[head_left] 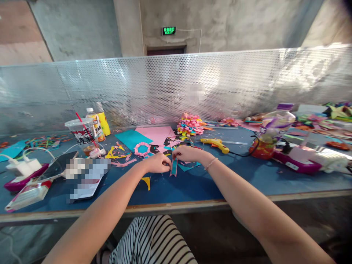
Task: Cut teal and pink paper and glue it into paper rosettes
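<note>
A teal and pink paper ribbon tail [174,168] with a notched lower end hangs just above the blue tabletop. My right hand [187,154] pinches its upper end from the right. Beside its left edge is my left hand [158,163], fingers closed together; whatever they may hold is hidden. Behind my left hand lies a round pink pleated paper rosette [142,148] with a teal centre. Teal paper scraps [189,167] are scattered under my right hand. Nearer the front edge is a yellow paper offcut [147,182].
A yellow glue gun [216,144] lies right of centre, its cord running right. Behind are stacked pink paper pieces [189,124] and a teal sheet [132,136]. A drink cup [81,134] and phone [92,181] sit left; a purple-capped bottle [271,134] and power strip [298,161] right.
</note>
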`<state>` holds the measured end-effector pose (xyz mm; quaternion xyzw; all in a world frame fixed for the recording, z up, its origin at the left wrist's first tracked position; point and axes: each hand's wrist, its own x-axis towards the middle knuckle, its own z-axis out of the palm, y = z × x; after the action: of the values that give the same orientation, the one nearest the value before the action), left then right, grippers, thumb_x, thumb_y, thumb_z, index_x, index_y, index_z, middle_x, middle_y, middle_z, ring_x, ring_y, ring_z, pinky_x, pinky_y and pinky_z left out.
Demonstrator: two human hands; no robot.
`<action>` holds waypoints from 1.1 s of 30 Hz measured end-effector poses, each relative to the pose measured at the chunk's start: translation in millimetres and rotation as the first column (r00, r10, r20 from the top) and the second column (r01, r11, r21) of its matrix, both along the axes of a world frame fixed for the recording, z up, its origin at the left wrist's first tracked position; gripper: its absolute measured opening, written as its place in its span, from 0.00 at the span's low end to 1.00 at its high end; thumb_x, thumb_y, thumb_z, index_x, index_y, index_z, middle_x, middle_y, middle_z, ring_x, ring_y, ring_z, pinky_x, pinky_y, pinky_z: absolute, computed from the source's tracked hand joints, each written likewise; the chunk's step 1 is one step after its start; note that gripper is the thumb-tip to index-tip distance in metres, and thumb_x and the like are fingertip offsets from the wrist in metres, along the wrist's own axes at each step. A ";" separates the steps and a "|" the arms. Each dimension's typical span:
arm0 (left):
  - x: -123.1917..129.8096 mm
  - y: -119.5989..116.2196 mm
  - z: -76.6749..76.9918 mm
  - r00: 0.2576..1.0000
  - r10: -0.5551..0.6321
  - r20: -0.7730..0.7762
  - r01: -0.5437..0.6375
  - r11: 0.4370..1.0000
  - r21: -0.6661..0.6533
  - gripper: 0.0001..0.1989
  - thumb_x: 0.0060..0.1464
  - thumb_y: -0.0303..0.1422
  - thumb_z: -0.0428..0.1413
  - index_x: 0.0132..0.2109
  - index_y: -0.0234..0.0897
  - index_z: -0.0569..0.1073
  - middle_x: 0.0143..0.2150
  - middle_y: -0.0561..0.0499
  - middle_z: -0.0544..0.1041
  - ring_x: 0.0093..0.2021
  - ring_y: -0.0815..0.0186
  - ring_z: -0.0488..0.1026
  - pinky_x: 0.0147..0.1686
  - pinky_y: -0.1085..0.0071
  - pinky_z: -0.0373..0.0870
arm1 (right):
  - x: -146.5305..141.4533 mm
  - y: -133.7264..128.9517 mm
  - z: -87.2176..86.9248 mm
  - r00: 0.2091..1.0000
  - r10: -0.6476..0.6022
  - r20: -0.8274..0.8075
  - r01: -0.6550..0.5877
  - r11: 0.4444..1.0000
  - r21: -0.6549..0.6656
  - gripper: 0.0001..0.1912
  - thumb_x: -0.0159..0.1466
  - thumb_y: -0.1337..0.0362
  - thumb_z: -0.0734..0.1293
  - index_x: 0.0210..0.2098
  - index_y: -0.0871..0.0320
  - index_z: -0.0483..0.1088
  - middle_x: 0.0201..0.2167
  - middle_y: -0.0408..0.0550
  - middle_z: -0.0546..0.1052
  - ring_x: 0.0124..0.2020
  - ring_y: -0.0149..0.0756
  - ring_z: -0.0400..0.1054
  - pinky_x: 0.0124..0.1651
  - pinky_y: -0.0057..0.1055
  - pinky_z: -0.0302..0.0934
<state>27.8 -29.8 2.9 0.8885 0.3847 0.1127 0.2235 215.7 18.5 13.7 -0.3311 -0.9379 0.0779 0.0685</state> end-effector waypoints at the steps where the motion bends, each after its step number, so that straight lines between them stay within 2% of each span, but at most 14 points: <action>1: -0.2 -0.1 0.3 1.000 0.002 -0.005 -0.002 1.000 -0.003 0.15 0.40 0.26 0.48 0.34 0.34 0.76 0.18 0.55 0.63 0.18 0.75 0.53 0.19 0.75 0.48 | 0.0 0.0 0.0 1.000 0.007 0.002 -0.007 1.000 -0.015 0.16 0.53 0.73 0.57 0.33 0.59 0.74 0.30 0.46 0.75 0.29 0.30 0.65 0.32 0.23 0.54; 6: 0.6 0.0 0.1 1.000 0.012 0.001 -0.012 1.000 0.002 0.15 0.41 0.26 0.48 0.35 0.34 0.76 0.19 0.55 0.65 0.19 0.75 0.54 0.20 0.75 0.48 | -1.1 -0.7 -0.9 0.999 0.040 0.020 -0.036 0.988 -0.153 0.18 0.51 0.73 0.56 0.36 0.59 0.74 0.23 0.43 0.74 0.23 0.27 0.62 0.27 0.21 0.53; 9: 1.7 -0.4 -0.1 1.000 0.003 0.016 -0.003 1.000 0.006 0.14 0.40 0.26 0.48 0.35 0.33 0.76 0.19 0.55 0.64 0.19 0.74 0.55 0.20 0.76 0.50 | -1.4 -1.2 -1.7 0.999 0.040 0.013 -0.038 0.985 -0.168 0.18 0.50 0.73 0.56 0.36 0.60 0.74 0.21 0.42 0.72 0.21 0.26 0.60 0.25 0.21 0.53; 15: 2.2 -2.1 0.0 1.000 -0.018 0.012 0.019 0.999 -0.042 0.13 0.40 0.27 0.49 0.34 0.34 0.75 0.18 0.55 0.62 0.19 0.74 0.56 0.19 0.76 0.50 | -1.5 -3.2 -0.2 0.997 0.075 -0.008 -0.075 0.980 -0.183 0.18 0.48 0.74 0.56 0.32 0.60 0.74 0.26 0.43 0.75 0.25 0.27 0.63 0.29 0.21 0.54; 19: 2.1 -1.8 0.3 1.000 -0.010 -0.008 0.010 0.999 -0.034 0.14 0.41 0.27 0.49 0.34 0.34 0.76 0.20 0.55 0.66 0.19 0.74 0.57 0.20 0.76 0.51 | -2.5 -7.9 4.0 0.996 0.082 -0.017 -0.084 0.977 -0.194 0.18 0.48 0.74 0.56 0.30 0.60 0.75 0.27 0.43 0.76 0.27 0.27 0.64 0.31 0.20 0.54; 22: 2.8 -2.5 1.3 1.000 -0.021 0.003 0.021 1.000 -0.008 0.14 0.41 0.27 0.49 0.35 0.33 0.77 0.22 0.53 0.69 0.20 0.74 0.58 0.21 0.76 0.52 | -3.0 -10.1 5.5 0.993 0.120 -0.018 -0.121 0.966 -0.226 0.17 0.48 0.74 0.56 0.29 0.60 0.75 0.27 0.42 0.75 0.26 0.25 0.63 0.31 0.20 0.54; 25: 4.1 -4.2 2.0 0.999 -0.027 0.040 0.028 0.999 -0.018 0.15 0.41 0.27 0.49 0.35 0.33 0.77 0.20 0.53 0.68 0.20 0.74 0.57 0.21 0.76 0.51 | -3.1 -10.6 5.1 0.992 0.123 0.000 -0.120 0.964 -0.239 0.17 0.48 0.74 0.57 0.29 0.60 0.76 0.24 0.41 0.74 0.24 0.24 0.61 0.28 0.20 0.53; 33: 5.0 -2.4 -2.5 0.999 -0.038 -0.003 0.038 0.998 -0.047 0.13 0.42 0.29 0.50 0.34 0.35 0.77 0.23 0.53 0.71 0.20 0.75 0.57 0.20 0.77 0.51 | -3.7 -12.9 6.3 0.988 0.156 -0.006 -0.151 0.949 -0.278 0.19 0.47 0.75 0.56 0.30 0.59 0.76 0.24 0.41 0.75 0.24 0.24 0.62 0.29 0.19 0.53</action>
<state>32.8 -32.3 0.4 0.8904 0.3706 0.0976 0.2456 211.9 5.6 20.0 -0.2640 -0.9412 0.2108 0.0076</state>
